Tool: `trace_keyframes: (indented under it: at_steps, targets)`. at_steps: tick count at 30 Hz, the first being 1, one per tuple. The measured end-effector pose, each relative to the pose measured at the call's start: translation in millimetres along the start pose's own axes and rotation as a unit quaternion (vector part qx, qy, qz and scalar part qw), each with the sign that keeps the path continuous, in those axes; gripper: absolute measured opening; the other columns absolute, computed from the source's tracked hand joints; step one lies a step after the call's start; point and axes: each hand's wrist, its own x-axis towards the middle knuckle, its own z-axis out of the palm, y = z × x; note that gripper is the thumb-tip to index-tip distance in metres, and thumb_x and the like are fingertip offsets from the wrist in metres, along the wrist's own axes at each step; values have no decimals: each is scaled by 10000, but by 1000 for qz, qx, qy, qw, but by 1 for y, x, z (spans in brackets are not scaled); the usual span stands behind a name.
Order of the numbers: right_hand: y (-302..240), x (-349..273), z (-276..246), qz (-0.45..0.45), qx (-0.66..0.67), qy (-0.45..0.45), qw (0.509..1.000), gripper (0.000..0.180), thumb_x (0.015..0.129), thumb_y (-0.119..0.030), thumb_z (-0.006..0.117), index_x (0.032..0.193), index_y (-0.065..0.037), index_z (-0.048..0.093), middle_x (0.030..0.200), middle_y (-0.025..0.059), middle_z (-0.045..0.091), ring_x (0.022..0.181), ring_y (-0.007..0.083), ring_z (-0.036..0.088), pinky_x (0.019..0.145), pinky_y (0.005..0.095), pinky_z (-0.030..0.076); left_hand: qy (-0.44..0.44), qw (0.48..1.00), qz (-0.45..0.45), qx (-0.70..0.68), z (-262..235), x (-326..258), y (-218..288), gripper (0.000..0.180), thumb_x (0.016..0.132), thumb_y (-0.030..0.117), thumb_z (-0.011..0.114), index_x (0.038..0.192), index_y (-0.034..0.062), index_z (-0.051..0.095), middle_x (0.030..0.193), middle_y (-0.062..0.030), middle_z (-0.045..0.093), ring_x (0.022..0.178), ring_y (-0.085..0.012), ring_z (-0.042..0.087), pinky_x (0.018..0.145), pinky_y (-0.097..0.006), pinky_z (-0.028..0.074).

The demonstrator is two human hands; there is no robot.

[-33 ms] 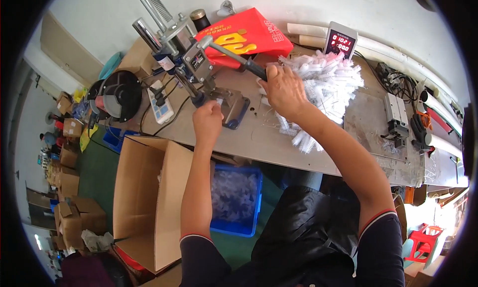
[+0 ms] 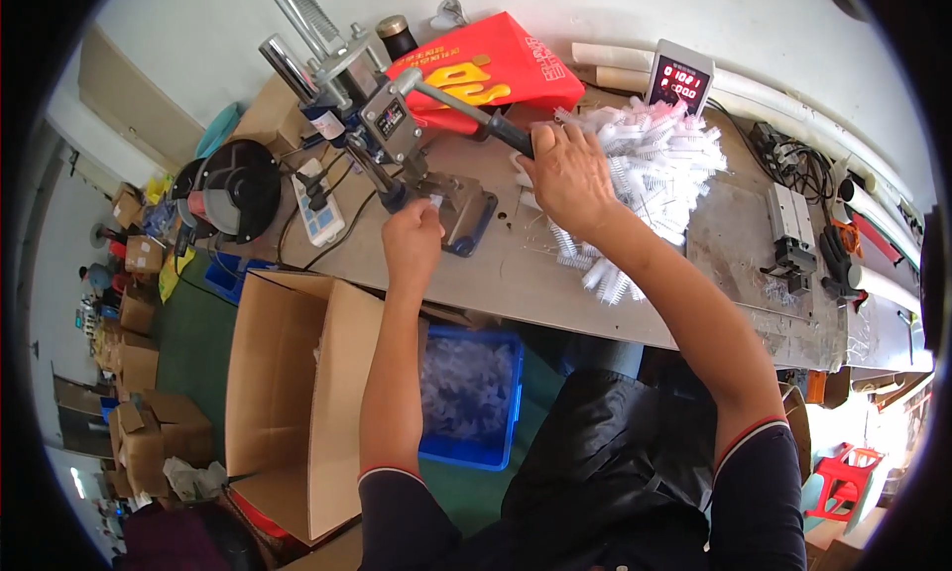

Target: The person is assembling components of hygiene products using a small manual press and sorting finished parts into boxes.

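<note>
A bench-mounted hand lever press [image 2: 389, 120] stands at the back left of the table. My right hand [image 2: 573, 182] is closed round the black grip of its lever [image 2: 508, 135]. At the press's base [image 2: 468, 214], my left hand [image 2: 412, 239] is closed in a pinch, with a small whitish piece [image 2: 435, 202] at its fingertips. What that piece is exactly is too small to tell, and my fingers cover most of it. Right of the press lies a heap of clear-white bristled strips [image 2: 650, 165], partly behind my right hand and forearm.
A red bag [image 2: 496, 65] and a counter with a red display [image 2: 679, 77] stand along the wall. Below the table edge are an open cardboard box [image 2: 342, 373] and a blue bin [image 2: 513, 402] of whitish pieces. A metal fixture [image 2: 790, 229] sits at the right.
</note>
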Motion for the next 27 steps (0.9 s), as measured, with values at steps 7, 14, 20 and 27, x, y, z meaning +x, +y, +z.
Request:
trace_keyframes:
  at_steps: [7, 14, 20, 27]
  targets:
    - [3, -4, 26, -28, -2, 55, 998, 237, 931, -195, 642, 1084, -29, 570, 1100, 172, 652, 1154, 359, 575, 1027, 473, 406, 25, 999, 18, 12, 4, -2, -1, 211, 965, 140, 605, 1007, -18, 738, 694, -142, 700, 644, -251, 683, 656, -369, 519]
    - [11, -3, -10, -36, -25, -5, 999, 221, 933, -180, 622, 1088, -30, 573, 1081, 156, 660, 1149, 343, 603, 1032, 483, 407, 10, 998, 13, 63, 2, -4, 2, 220, 971, 175, 598, 1055, 33, 743, 764, -132, 728, 736, -301, 708, 725, -416, 528]
    - [6, 25, -96, -28, -31, -61, 997, 349, 949, -182, 654, 1238, -21, 544, 1150, 176, 644, 1122, 372, 611, 971, 489, 477, 54, 992, 14, 114, -18, -30, -12, 254, 995, 235, 590, 1150, 90, 729, 842, -118, 752, 819, -330, 718, 785, -427, 534]
    - [9, -15, -142, -66, 145, 219, 963, 473, 908, -52, 627, 1370, -46, 525, 1045, 170, 651, 983, 374, 639, 815, 475, 535, 210, 961, 63, 165, -113, -78, -92, 261, 1027, 274, 622, 1178, 97, 741, 888, -104, 774, 764, -212, 745, 700, -365, 557]
